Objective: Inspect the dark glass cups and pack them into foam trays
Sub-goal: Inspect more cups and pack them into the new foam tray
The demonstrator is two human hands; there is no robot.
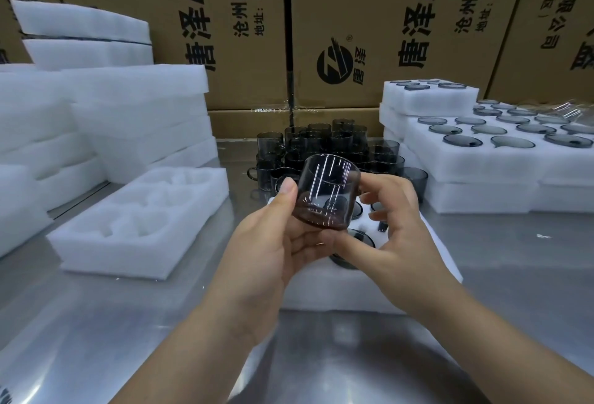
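A dark glass cup (326, 190) is held up above the table, tilted a little, between both hands. My left hand (273, 243) grips it from the left with the thumb on its side and the fingers under its base. My right hand (395, 227) holds its right side, fingers curled round it. Under the hands lies a white foam tray (324, 291) with dark cups (361, 238) set in some of its pockets. A cluster of loose dark cups (324, 146) stands on the steel table behind.
An empty foam tray (141, 227) lies to the left, with stacks of foam trays (106, 114) behind it. Filled foam trays (501, 153) are stacked at the right. Printed cardboard boxes (353, 24) wall off the back. The steel table (96, 339) stretches toward me.
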